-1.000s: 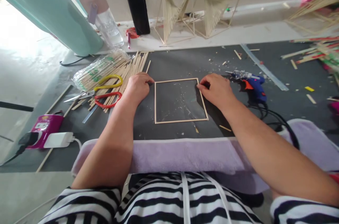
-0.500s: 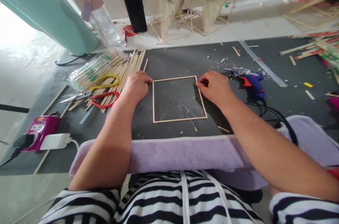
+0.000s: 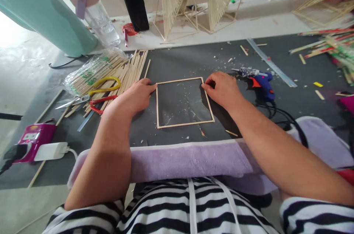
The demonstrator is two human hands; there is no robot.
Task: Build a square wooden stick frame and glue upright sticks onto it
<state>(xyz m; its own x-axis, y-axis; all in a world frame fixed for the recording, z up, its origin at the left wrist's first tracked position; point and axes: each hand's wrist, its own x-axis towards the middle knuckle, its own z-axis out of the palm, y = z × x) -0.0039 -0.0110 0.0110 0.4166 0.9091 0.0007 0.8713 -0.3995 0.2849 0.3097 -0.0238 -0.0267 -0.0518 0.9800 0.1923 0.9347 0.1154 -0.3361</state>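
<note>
A square frame of thin wooden sticks (image 3: 186, 124) lies flat on the dark grey tabletop in front of me. My left hand (image 3: 140, 94) pinches its far left corner, thumb and fingertips together. At the far end of the right side, my right hand (image 3: 222, 87) has thumb and index finger closed on the stick. Right of that hand rests a blue glue gun (image 3: 264, 85) with a red trigger. Scissors (image 3: 95, 91) with one yellow and one red handle loop lie by my left forearm, which covers part of the red loop. Loose wooden sticks (image 3: 135, 65) are under and behind them.
A purple power adapter (image 3: 41, 134) with a white charger (image 3: 52, 151) sits at left. A bottle (image 3: 101, 23) and a black phone (image 3: 134, 3) stand behind. Curved stick models (image 3: 173, 3) line the ledge. A lilac towel (image 3: 188, 160) covers the near edge; clear glue sticks (image 3: 272, 63) lie right.
The view has shifted slightly. My left wrist and forearm have swung left, now covering part of the scissors' red loop. Both hands stay at the frame, which keeps its shape.
</note>
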